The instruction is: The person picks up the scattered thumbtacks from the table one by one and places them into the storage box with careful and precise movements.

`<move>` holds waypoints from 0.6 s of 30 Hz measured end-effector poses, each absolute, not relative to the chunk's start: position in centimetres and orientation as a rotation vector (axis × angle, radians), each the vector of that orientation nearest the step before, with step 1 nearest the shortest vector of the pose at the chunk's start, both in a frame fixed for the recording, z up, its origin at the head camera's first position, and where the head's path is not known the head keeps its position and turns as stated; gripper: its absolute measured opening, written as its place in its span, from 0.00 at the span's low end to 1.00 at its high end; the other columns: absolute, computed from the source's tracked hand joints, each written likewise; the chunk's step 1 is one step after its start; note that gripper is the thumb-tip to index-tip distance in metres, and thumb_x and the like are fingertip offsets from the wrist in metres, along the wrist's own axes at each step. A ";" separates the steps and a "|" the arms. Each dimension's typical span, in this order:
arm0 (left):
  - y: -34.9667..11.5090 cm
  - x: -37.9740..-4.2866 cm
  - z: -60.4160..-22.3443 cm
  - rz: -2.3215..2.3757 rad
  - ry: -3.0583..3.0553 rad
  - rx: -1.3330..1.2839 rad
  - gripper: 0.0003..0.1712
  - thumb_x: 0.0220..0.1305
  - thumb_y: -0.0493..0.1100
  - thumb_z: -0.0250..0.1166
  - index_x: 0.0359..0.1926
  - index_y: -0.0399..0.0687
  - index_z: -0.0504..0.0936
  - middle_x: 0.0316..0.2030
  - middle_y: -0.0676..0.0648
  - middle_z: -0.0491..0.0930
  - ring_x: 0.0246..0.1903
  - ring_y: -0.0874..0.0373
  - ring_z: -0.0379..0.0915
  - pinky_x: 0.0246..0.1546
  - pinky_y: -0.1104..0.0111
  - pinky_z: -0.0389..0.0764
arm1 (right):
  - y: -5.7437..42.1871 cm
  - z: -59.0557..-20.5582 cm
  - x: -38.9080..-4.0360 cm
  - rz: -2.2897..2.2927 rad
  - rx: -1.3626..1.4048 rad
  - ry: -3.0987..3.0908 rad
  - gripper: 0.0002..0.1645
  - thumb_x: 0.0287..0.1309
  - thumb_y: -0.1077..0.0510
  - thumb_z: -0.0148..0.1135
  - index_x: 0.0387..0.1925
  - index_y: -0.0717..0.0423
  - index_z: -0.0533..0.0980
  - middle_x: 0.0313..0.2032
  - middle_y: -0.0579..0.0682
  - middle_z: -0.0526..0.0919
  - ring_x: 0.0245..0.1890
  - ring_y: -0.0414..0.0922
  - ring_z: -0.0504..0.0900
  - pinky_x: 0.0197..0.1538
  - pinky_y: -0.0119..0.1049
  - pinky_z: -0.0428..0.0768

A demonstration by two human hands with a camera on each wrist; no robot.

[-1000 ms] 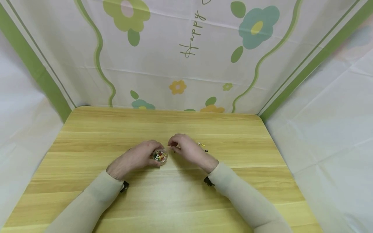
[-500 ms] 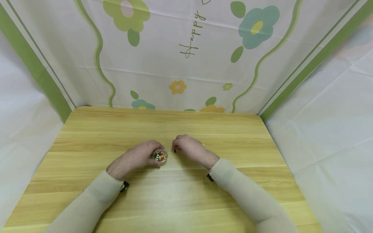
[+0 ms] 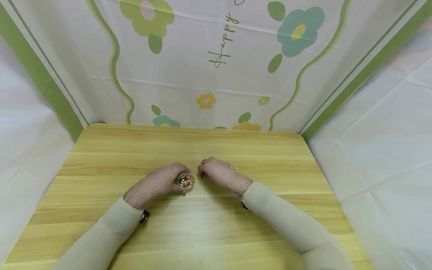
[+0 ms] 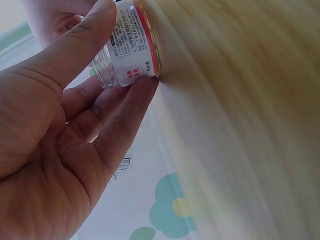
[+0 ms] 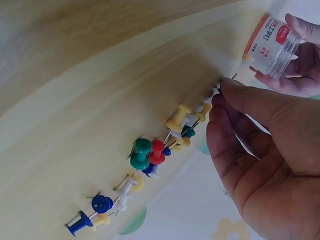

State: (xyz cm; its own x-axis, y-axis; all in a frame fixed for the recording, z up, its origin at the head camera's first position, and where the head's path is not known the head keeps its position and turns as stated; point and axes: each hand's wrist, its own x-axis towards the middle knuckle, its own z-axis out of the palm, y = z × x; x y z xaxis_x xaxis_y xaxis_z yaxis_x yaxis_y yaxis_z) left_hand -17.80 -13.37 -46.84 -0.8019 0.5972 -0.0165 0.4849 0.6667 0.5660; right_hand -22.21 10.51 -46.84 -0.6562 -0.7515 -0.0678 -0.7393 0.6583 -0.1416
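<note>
Hands (image 3: 160, 182) (image 3: 219, 173) gripping jar (image 5: 270, 46), pinching pushpin (image 5: 219, 90), far table edge (image 3: 192, 129) well apart

We have a jar (image 5: 274, 46) on the table (image 3: 189, 232), between the left hand (image 3: 162, 180) and right hand (image 3: 219, 173).
Pushpins (image 3: 185, 181) lie inside it; one pin (image 5: 219, 91) sits between the right fingertips, loose pins (image 5: 156, 151) lie beside that hand, and a cloth (image 3: 168, 75) hangs behind.
</note>
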 end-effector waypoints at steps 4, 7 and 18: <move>-13.4 -17.8 -46.8 0.829 2.678 0.881 0.29 0.54 0.50 0.80 0.55 0.46 0.82 0.47 0.49 0.82 0.45 0.55 0.77 0.50 0.59 0.79 | 10.6 -46.8 -22.2 -0.181 -1.237 2.743 0.06 0.67 0.58 0.67 0.43 0.47 0.86 0.42 0.41 0.85 0.44 0.39 0.81 0.49 0.33 0.82; -13.4 -17.8 -46.8 0.832 2.676 0.879 0.29 0.54 0.50 0.80 0.54 0.46 0.82 0.47 0.49 0.82 0.45 0.55 0.77 0.50 0.59 0.79 | 10.7 -46.6 -22.0 -0.221 -1.232 2.743 0.07 0.67 0.59 0.67 0.44 0.48 0.86 0.45 0.42 0.86 0.46 0.40 0.82 0.51 0.34 0.82; -13.4 -17.8 -46.9 0.835 2.675 0.873 0.28 0.54 0.49 0.80 0.54 0.46 0.82 0.46 0.49 0.82 0.44 0.55 0.77 0.49 0.59 0.79 | 11.0 -46.4 -21.2 -0.349 -1.202 2.781 0.08 0.66 0.60 0.68 0.45 0.47 0.84 0.43 0.39 0.84 0.44 0.36 0.80 0.51 0.32 0.81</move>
